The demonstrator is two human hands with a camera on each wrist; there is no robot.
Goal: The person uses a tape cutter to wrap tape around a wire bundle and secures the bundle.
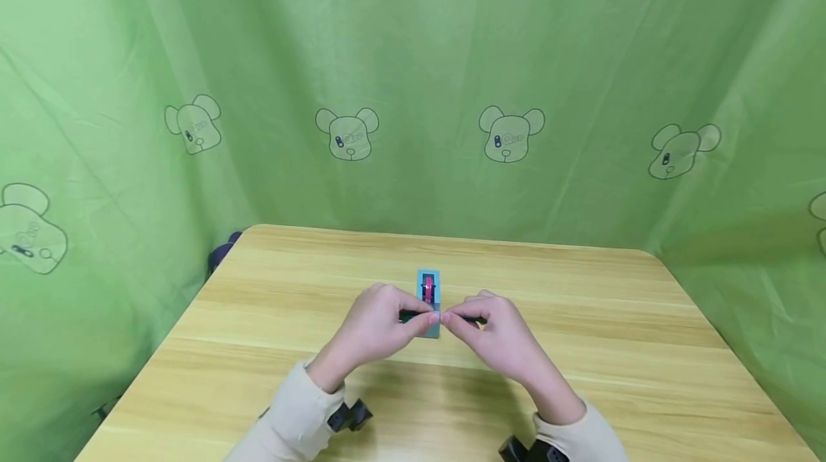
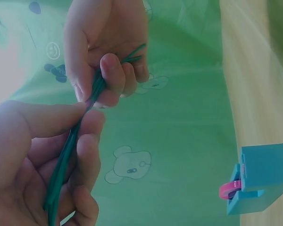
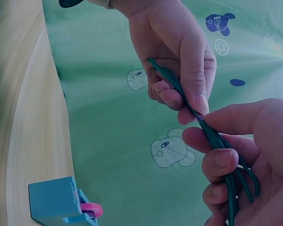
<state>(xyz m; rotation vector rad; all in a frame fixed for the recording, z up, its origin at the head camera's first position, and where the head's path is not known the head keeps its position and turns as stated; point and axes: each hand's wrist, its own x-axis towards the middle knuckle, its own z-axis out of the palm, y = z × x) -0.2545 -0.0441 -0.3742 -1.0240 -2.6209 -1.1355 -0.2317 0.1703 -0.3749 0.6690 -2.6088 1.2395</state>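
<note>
Both hands meet over the table, fingertips close together on a thin bundle of green strands (image 3: 230, 193). My left hand (image 1: 381, 322) pinches one side of the bundle between thumb and index finger, and the strands run back across its palm. The right hand (image 1: 500, 336) pinches the other side in the same way; several loose strand ends fan out under its fingers. At the middle of the bundle, a small purplish patch shows between the thumbs. Just beyond the hands stands a blue tape dispenser (image 2: 266, 162) with a pink tape roll (image 1: 428, 288), partly covered by the fingers in the head view.
The light wood table (image 1: 310, 268) spreads around the hands. Green curtains (image 1: 426, 39) with printed bear heads enclose its back and sides. A dark purple object (image 1: 222, 252) shows past the table's back left corner. Black cameras (image 1: 349, 416) sit at both wrists.
</note>
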